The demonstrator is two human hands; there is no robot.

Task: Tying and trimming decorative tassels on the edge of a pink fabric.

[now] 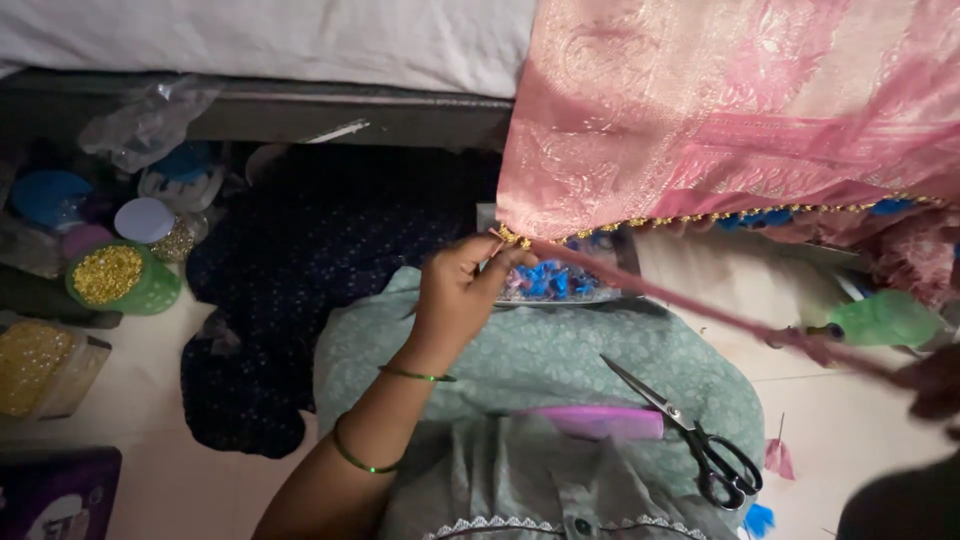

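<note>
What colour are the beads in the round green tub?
Gold beads in the round green tub, clearest in the head view.

pink brocade cloth (pixel 740 110), seemingly gold-beaded edge (pixel 700 216)

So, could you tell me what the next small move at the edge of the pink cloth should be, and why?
Probably draw the pink thread snug. The left hand pinches a gold bead at the corner of the pink fabric, while the right hand, blurred at the frame edge, holds the thread stretched away from it. The strand already runs nearly straight, so a gentle pull should seat it.
</note>
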